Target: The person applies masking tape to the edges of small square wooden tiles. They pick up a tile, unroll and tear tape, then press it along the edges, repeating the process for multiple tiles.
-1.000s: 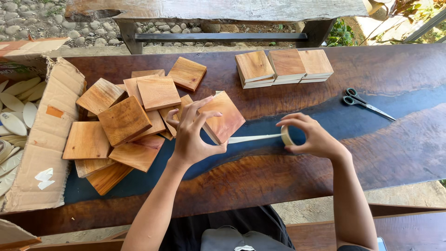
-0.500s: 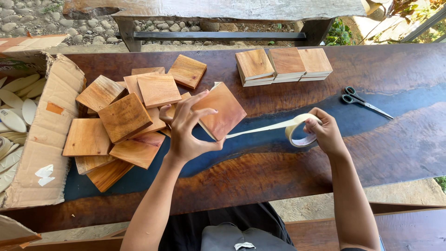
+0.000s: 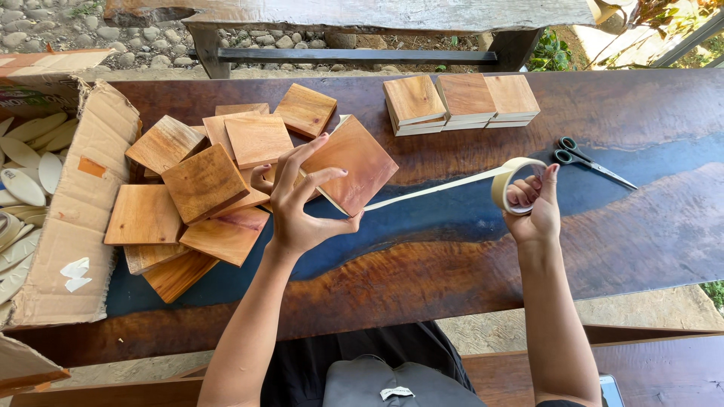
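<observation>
Outdoors, dark slab table (gravel beyond), left grip on wooden tile, right on tape roll.

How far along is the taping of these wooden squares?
Done: three taped stacks sit in a row at the table's far edge. In hand: the left hand holds up a stack of squares while the right hand draws the masking tape roll away from it. Left: a loose pile of squares beside the cardboard box.

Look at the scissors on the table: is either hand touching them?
No. The scissors lie alone on the table; the right hand holds the tape roll.
</observation>
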